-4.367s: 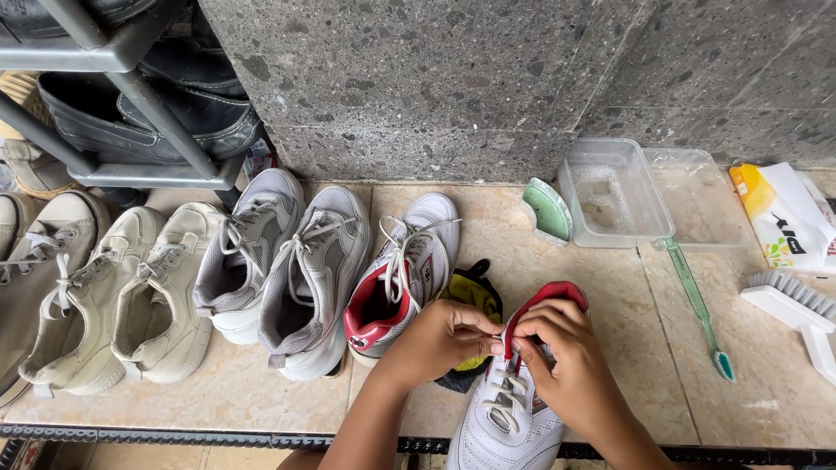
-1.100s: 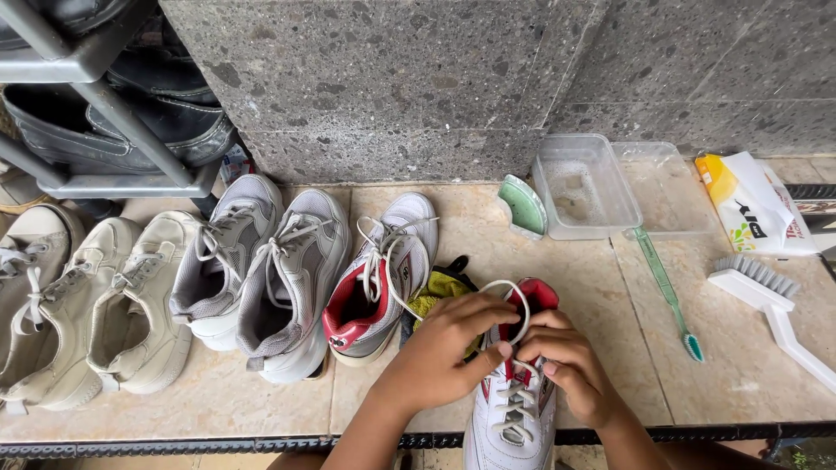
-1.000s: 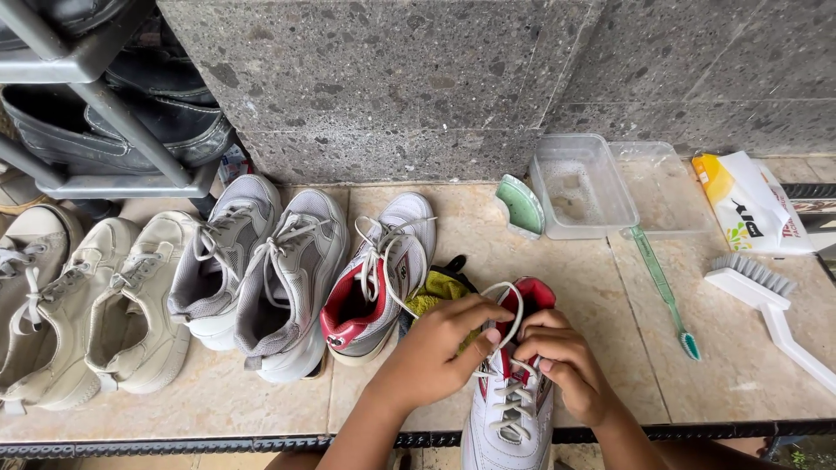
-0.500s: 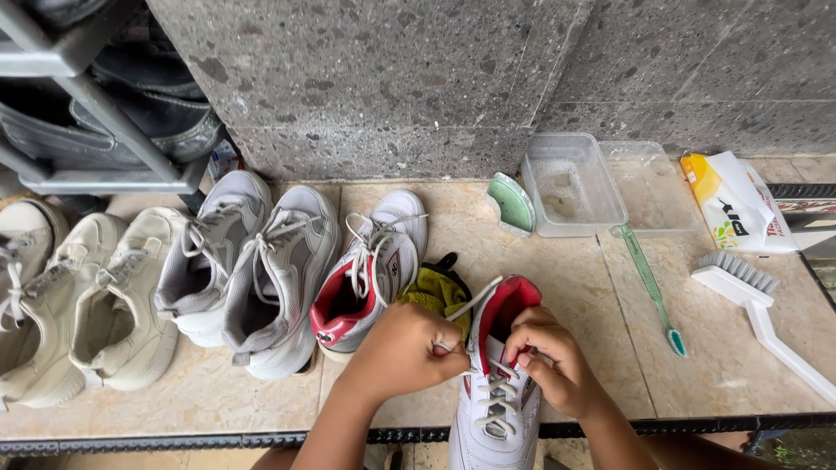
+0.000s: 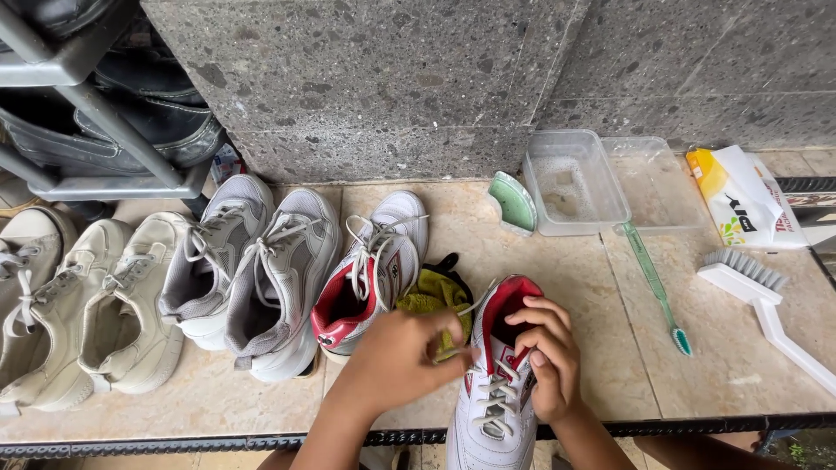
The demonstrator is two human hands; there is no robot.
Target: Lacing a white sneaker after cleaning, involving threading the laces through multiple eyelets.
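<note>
Two hands work the lace of a white sneaker at the near edge of the bench.

The left hand (image 5: 396,359) pinches a lace (image 5: 477,306) at the top eyelets, fingers closed on it; the right hand (image 5: 547,359) curls over the sneaker (image 5: 492,409) by its red-lined collar, fingertips pressed to the tongue, though whether it grips a lace I cannot tell. The sneaker points away from the wall. Just behind the left hand lies a yellow cloth (image 5: 433,296), touching the matching sneaker (image 5: 374,270). Left of that stand a grey pair (image 5: 252,270) and a cream pair (image 5: 96,305). To the right lie a clear tub (image 5: 575,184), a green toothbrush (image 5: 655,287) and a white scrub brush (image 5: 762,300).
</note>
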